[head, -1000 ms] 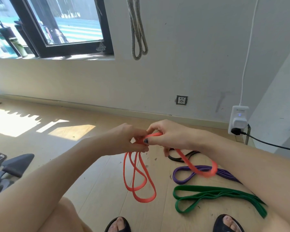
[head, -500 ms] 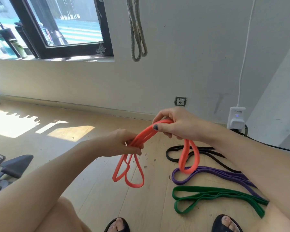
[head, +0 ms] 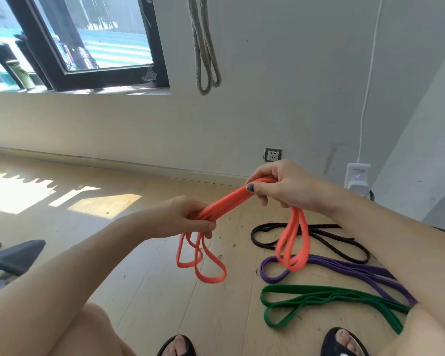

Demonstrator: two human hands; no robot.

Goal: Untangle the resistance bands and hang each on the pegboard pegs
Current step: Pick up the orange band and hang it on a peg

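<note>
orange band [head: 229,199]: centre of frame, bunched in several strands between both hands, loops hanging off each end, clear of the floor [head: 139,291].
left hand [head: 188,218]: fist clenched round the lower end of the bundle; two loops dangle beneath it.
right hand [head: 280,185]: higher, pinching the upper end w/ thumb + fingers; a doubled loop hangs below it.
handling (est.): light, soft, flat rubbery strap; goes limp, prob. grippy not slick, stretches under pull. Not fragile.
where to hold (est.): a single strand near a loop end; feed loops out one by one rather than tugging the whole bundle.
other bands: black band [head: 306,240], purple band [head: 344,269], green band [head: 319,299] lie on floor, lower right, side by side.
pegboard: not in view; a grey rope [head: 204,52] hangs on the wall, top centre.
writing: white plug-in adapter [head: 357,178], right, has small print, unreadable. No brand legible on bands.
</note>
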